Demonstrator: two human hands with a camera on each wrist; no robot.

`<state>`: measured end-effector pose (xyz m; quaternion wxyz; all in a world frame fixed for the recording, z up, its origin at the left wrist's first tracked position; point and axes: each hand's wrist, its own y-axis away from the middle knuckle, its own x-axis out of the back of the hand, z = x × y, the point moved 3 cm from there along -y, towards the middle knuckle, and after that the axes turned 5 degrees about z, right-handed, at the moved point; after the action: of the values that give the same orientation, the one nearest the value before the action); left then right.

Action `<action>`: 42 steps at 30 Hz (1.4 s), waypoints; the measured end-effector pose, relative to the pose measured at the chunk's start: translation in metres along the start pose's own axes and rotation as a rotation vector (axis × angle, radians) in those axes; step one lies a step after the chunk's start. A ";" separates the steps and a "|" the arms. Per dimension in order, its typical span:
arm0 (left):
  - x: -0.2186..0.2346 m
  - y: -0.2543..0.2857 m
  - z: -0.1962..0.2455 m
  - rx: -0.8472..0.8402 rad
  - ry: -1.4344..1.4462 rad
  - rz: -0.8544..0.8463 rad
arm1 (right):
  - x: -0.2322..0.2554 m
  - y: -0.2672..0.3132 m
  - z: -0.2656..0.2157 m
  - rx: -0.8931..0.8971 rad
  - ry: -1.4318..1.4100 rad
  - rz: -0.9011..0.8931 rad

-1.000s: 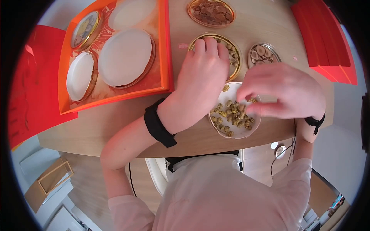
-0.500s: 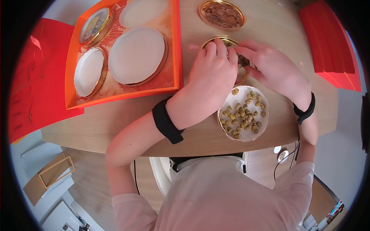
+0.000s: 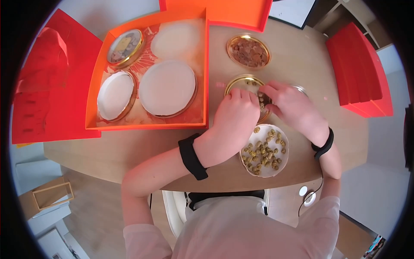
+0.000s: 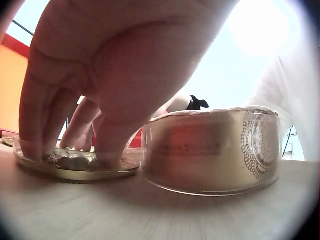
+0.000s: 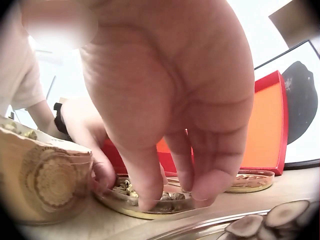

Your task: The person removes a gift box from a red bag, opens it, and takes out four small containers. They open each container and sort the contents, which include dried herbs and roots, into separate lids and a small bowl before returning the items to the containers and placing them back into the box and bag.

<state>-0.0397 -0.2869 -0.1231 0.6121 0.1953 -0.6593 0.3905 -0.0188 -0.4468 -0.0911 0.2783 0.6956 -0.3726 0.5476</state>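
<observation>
A shallow gold-rimmed dish [image 3: 235, 80] holds small ridged olive-brown balls. My left hand [image 3: 235, 114] is over its near left side, its fingers pointing down into it with a gap to the thumb in the left wrist view. From the right reaches my right hand [image 3: 295, 110], thumb and fingertips down at the same dish, apart, with balls [image 5: 172, 196] between them. Right in front of the dish stands a round clear tub [image 4: 200, 150] with a lace-pattern side and white top. More of the ridged balls [image 3: 264, 153] lie loose inside that tub.
Behind is a dish of brown flakes [image 3: 250, 52]. Beside my right hand, a dish of sliced pieces [image 5: 285, 212] is mostly covered in the head view. An orange box [image 3: 146, 125] with round containers sits left. A red box [image 3: 366, 73] stands right.
My right hand has moved from over the tub forward and left to the gold-rimmed dish. My left hand stays at that dish. The head view has tilted upward.
</observation>
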 end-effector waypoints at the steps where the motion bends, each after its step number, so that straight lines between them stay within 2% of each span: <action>1: 0.000 0.000 0.000 0.026 0.024 -0.048 | -0.001 0.000 0.001 -0.010 -0.012 -0.007; 7: -0.003 -0.002 -0.004 0.008 0.080 0.008 | -0.004 0.000 0.004 -0.001 -0.011 -0.024; 10: -0.002 -0.003 -0.002 0.015 0.097 -0.014 | -0.002 -0.001 0.001 -0.031 -0.021 -0.047; 16: -0.003 -0.003 -0.001 -0.016 0.102 -0.017 | -0.002 -0.001 0.002 0.024 -0.070 -0.044; 24: -0.001 -0.005 -0.001 -0.021 0.121 -0.025 | -0.005 -0.005 0.002 0.051 0.007 -0.024; 28: -0.003 -0.006 -0.003 -0.037 0.152 -0.057 | -0.007 -0.004 0.003 0.038 0.016 -0.015; 31: -0.002 -0.005 -0.003 -0.039 0.182 0.011 | -0.013 -0.005 0.008 0.046 0.009 0.051; 34: -0.003 -0.005 -0.001 -0.021 0.167 -0.041 | -0.013 -0.006 0.007 0.003 0.006 0.032; 42: 0.001 -0.003 0.000 -0.015 0.181 -0.038 | -0.013 -0.011 0.007 -0.012 0.001 -0.010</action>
<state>-0.0376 -0.2887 -0.1212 0.6779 0.1671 -0.6003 0.3901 -0.0075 -0.4430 -0.1051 0.2854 0.6954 -0.3725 0.5442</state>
